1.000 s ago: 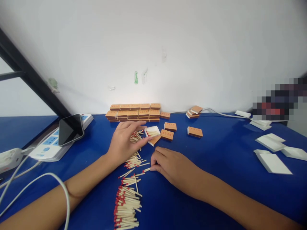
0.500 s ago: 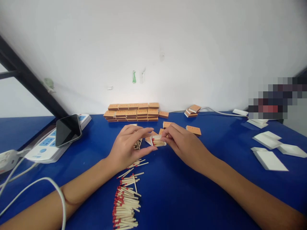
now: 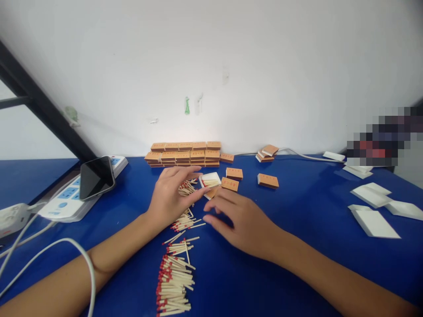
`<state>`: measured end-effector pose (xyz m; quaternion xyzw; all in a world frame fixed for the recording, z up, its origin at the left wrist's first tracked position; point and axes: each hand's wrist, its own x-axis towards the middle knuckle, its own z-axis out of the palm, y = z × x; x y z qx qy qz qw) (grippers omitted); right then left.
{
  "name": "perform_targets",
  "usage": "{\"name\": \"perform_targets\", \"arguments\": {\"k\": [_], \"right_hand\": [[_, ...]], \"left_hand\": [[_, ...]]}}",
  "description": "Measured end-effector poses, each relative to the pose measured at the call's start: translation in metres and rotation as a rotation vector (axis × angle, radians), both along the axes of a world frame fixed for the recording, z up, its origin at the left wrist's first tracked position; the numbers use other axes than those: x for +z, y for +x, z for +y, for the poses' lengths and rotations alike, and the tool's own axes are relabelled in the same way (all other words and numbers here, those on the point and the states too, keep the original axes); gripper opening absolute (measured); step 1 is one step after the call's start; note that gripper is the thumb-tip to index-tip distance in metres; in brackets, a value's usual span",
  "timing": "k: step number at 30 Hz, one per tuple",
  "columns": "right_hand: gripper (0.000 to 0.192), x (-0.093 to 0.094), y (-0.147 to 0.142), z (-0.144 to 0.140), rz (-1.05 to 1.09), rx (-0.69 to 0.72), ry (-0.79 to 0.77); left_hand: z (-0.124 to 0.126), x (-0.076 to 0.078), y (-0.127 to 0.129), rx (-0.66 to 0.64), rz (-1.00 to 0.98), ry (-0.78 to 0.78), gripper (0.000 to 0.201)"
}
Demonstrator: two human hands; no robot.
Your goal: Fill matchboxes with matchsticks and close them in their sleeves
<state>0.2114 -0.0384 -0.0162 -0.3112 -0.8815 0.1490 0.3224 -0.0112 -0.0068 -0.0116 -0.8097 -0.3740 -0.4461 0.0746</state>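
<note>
Mid-fill: your left hand steadied the white tray mid-table with loose fingers, your right hand hovered open and empty; gathering more matches looked next.

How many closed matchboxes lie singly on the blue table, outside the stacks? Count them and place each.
4: one beside the back stack's right end, one behind the open tray, one right of that tray, one farther right, alone. The hands may hide others.
</note>
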Motion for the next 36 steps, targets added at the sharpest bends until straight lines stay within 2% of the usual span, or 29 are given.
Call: {"name": "perform_targets", "arguments": {"k": [3,6,7,15,19,26,30,36], "right_hand": [[0.01,-0.006,-0.008,-0.004,-0.065,0.056,-0.055],[0.003,-0.008,-0.012,-0.003,-0.095,0.069,-0.098],[0.006,-0.009,-0.012,-0.003,-0.103,0.064,-0.114],[0.012,-0.002,-0.002,0.0,-0.204,0.048,-0.182],[0.012,0.007,0.01,0.007,-0.108,0.022,-0.162],[0.012,0.014,0.023,0.025,0.142,-0.184,-0.072],[0.01,0.012,0.024,0.027,0.11,-0.183,-0.035],[0.01,0.013,0.024,0.025,0.05,-0.193,0.012]], "left_hand": [[0.001,0.0,-0.001,0.027,-0.001,0.006,0.046],[0.001,0.001,-0.001,0.024,0.007,0.006,0.046],[0.001,0.001,0.0,0.024,0.007,0.008,0.046],[0.003,0.0,-0.002,0.029,0.009,0.021,0.049],[0.004,0.0,-0.004,0.02,0.016,-0.002,0.049],[-0.004,0.003,0.001,-0.091,0.046,-0.059,0.056],[-0.009,0.004,0.004,-0.15,0.05,-0.069,0.059],[-0.008,0.003,0.003,-0.127,0.038,-0.093,0.058]]}}
